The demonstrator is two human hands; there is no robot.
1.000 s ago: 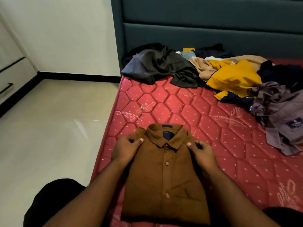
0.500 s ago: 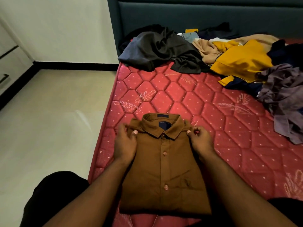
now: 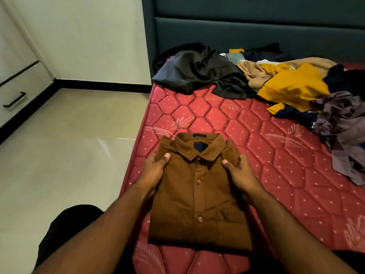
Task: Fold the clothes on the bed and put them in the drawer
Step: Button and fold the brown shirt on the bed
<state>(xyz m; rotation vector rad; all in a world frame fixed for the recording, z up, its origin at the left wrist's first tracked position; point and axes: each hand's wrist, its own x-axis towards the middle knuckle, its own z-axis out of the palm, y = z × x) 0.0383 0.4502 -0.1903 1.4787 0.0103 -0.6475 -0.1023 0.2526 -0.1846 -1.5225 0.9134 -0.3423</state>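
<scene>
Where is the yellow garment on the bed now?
In the head view the yellow garment lies at the upper right of the red mattress, in the unfolded pile between a beige garment and a grey-purple one.

**What Could Not Be Seen**

The fingers of the left hand [image 3: 156, 167] were tucked under the edge of the shirt [image 3: 199, 194], so only the thumb was shown on top; the same was true of the right hand [image 3: 240, 173]. The shirt's folded-under sleeves and back were hidden. The small label inside the collar [image 3: 198, 146] was too small to be read. The grey garment [image 3: 343, 131] was cut off by the right edge, and the mattress [image 3: 227, 119] by the right and bottom edges. Much of the pile [image 3: 256, 72] was buried beneath its top pieces. The drawer [image 3: 17, 89] was cropped at the left edge, its contents unseen.
</scene>
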